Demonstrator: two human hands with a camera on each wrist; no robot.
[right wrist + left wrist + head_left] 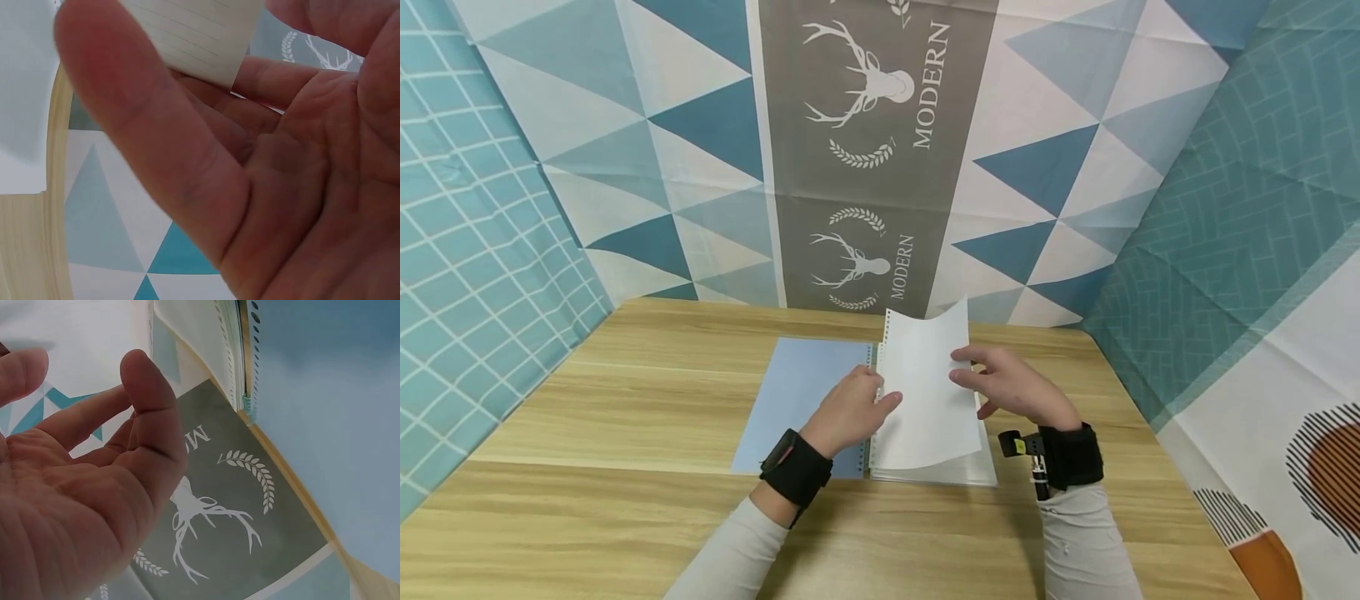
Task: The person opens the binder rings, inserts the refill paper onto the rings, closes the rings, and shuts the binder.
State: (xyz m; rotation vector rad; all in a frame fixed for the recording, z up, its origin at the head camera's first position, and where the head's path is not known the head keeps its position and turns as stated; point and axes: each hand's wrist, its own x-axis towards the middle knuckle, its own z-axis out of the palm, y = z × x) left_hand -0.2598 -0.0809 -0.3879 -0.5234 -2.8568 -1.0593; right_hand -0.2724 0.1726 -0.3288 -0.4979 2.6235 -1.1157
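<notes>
A white loose-leaf sheet [925, 392], punched along its left edge, bows up over an open ring-binder notebook [977, 468] on the table. My left hand [850, 408] is at the punched edge by the spine, thumb lying across the sheet's face. In the left wrist view its thumb and bent fingers [147, 381] stand apart, with sheet showing between them. My right hand [1018, 385] holds the sheet's right edge loosely, two fingertips on the upper face. Faint ruled lines show on the sheet's other side in the right wrist view, where the thumb [156, 144] covers some of it.
The notebook's pale blue cover [797, 400] lies flat to the left, with punched holes along the spine. The wood-grain table [625, 417] ends at a patterned cloth backdrop [865, 208]. Cloth walls close in both sides. Each wrist wears a black strap [795, 468].
</notes>
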